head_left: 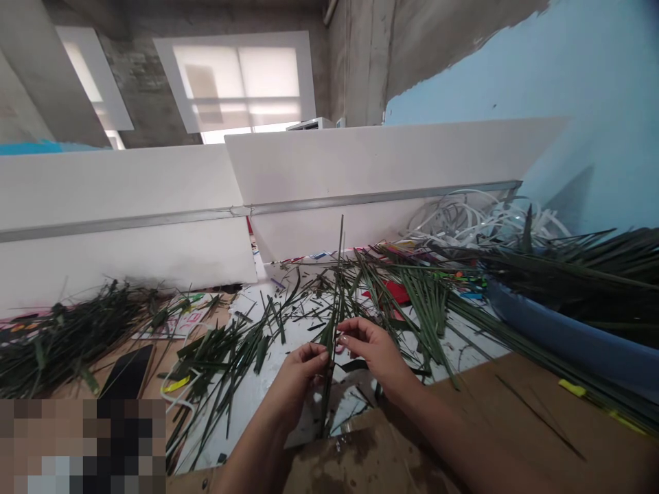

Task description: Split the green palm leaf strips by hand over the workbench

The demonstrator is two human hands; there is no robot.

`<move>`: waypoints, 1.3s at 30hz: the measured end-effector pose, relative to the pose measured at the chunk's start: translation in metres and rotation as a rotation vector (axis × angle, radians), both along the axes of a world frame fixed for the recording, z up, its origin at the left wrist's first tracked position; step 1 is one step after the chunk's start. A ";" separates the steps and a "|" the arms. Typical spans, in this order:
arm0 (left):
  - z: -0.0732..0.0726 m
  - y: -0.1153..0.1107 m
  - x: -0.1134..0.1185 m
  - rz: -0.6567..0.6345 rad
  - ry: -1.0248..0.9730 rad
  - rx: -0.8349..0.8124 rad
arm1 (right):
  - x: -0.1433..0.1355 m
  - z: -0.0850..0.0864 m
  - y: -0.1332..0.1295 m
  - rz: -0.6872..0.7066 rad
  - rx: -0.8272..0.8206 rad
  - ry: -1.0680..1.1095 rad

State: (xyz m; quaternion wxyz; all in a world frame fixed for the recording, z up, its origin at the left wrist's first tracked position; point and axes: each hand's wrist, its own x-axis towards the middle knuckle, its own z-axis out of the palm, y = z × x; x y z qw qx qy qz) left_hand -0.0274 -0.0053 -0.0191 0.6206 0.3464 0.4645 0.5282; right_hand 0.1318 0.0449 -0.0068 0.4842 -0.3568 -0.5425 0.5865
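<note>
Long, narrow green leaf strips (340,257) stand nearly upright between my hands, some folded or gathered at their lower part. My left hand (301,367) pinches this leaf piece between thumb and fingers, low on its left side. On the right, my right hand (373,350) has its thumb and fingertips drawn together at the piece's edge, with the fingers curled. The lower end of the strips hangs below my left hand. Exactly how the strips cross or fold is too fine to make out. Loose cut leaves (425,302) lie spread behind and beside both hands.
A blue basin (561,339) heaped with long leaves stands at right. White plastic straps (463,216) are coiled behind it. At left lie a dark leaf pile (77,329), a black phone (128,370) and a white cable (191,405). Cardboard (360,460) is in front; white panels (371,158) stand behind.
</note>
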 end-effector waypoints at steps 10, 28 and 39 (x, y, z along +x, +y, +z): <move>0.002 0.000 -0.001 -0.009 -0.072 0.025 | -0.001 0.002 -0.002 0.022 -0.015 -0.020; 0.009 -0.001 0.012 0.127 0.211 0.192 | -0.001 -0.001 -0.001 -0.026 0.148 -0.151; 0.002 0.002 0.016 0.224 0.353 0.289 | -0.006 -0.009 0.004 -0.019 0.163 -0.150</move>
